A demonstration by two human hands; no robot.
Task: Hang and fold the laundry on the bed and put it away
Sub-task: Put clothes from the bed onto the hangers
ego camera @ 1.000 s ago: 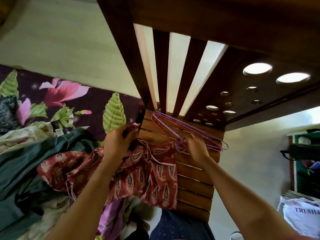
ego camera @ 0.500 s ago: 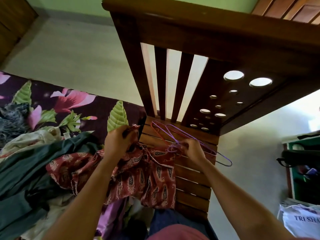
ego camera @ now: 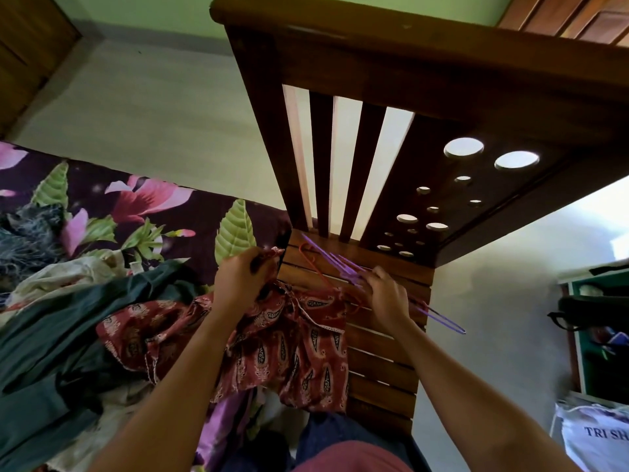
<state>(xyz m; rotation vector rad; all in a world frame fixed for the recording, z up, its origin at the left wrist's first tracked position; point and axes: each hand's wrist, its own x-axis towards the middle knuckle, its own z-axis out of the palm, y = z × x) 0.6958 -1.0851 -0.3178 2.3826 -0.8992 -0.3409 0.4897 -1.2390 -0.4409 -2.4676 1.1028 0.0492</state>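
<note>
A red paisley garment (ego camera: 292, 349) hangs down in front of the wooden bed frame. My left hand (ego camera: 243, 281) grips its top edge near the frame's corner. My right hand (ego camera: 388, 294) holds a bunch of purple hangers (ego camera: 343, 264) that lies across the slatted wooden board; one end of a hanger sticks out past my wrist at the right. A reddish hanger (ego camera: 315, 267) lies among them, next to the garment's top. More laundry is heaped on the bed at the left, including a dark green cloth (ego camera: 68, 321).
The bed has a floral sheet (ego camera: 163, 212). The tall wooden headboard (ego camera: 391, 97) with slats and round holes rises ahead. A green shelf (ego camera: 599, 335) and a white printed bag (ego camera: 595, 441) stand at the right. A wall lies beyond the bed.
My right hand has shifted along the hangers, which now spread out further across the board. The view has tilted up, showing more headboard. My left hand still holds the garment.
</note>
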